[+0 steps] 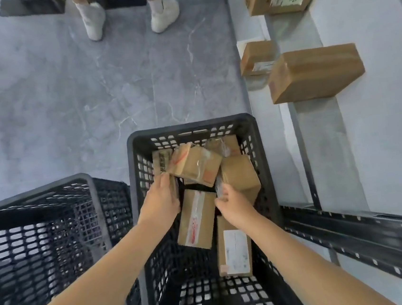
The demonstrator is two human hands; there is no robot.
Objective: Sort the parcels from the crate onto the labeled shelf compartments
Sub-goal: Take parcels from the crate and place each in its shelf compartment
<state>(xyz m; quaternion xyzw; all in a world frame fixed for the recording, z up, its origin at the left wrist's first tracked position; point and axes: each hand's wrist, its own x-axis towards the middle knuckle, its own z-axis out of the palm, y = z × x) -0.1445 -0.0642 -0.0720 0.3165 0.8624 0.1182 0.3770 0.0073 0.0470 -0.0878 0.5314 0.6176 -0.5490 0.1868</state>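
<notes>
Head view, looking straight down. Black slotted crate (204, 226) on a grey marbled floor (64, 92), holding several brown cardboard parcels, jumbled and leaning on each other. Both bare arms reaching into it. Left hand (160, 201) down at the left side of a tilted parcel with red tape (195, 164), fingers curled against its lower left edge; grip not clear enough to tell if closed on it. Right hand (232, 205) at the right, fingers bent around the corner between that parcel and a plain parcel (241, 175); hold likewise impossible to tell. Below the hands, a long parcel with a red-printed strip (197, 221) and a parcel with a white label (234, 247). Second black crate (43, 243) just beside on the left. On the right, pale shelf (379, 133) with three parcels on it (315, 73), well apart from the crate. White sneakers (164, 14) of another person at the top.
</notes>
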